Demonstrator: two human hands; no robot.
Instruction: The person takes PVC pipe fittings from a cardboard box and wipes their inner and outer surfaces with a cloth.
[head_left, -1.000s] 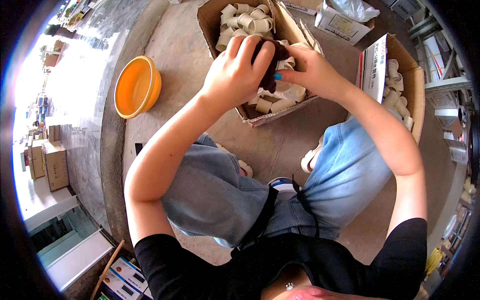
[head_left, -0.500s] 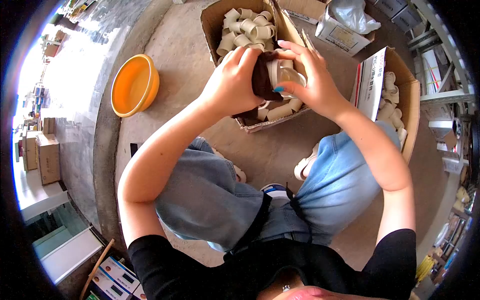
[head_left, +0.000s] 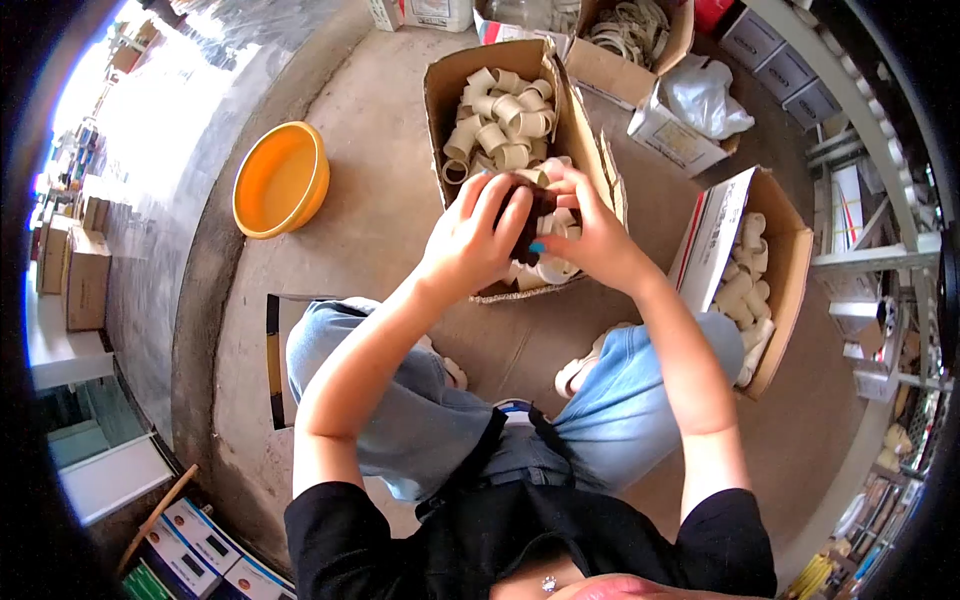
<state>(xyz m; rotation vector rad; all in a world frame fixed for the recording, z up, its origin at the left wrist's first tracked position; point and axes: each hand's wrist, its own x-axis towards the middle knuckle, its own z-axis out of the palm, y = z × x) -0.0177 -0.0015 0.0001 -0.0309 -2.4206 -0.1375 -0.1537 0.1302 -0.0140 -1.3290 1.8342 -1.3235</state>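
A dark brown cloth (head_left: 530, 228) is bunched between my two hands, above the near end of a cardboard box (head_left: 434, 120). My left hand (head_left: 470, 240) is closed around the cloth from the left, its fingers bent over the top. On the right side, my right hand (head_left: 600, 240) grips the cloth's edge, thumb and fingers bent toward it. Whether a fitting sits inside the cloth is hidden. Many cream plastic pipe fittings (head_left: 510, 107) fill the box, mostly short elbows, and some pale pieces show just below my fingers.
A yellow basin (head_left: 318, 180) stands on the floor at left. Another carton (head_left: 790, 300) with pale fittings is by my right knee. Farther back are a white carton with a plastic bag (head_left: 705, 95) and a box of coiled pale pieces (head_left: 630, 35). Metal shelving (head_left: 880, 255) lines the right.
The view has shifted, so the boxes sit lower in it. My hands have come closer together around the cloth, and the white fitting seen by my right hand is now mostly hidden.
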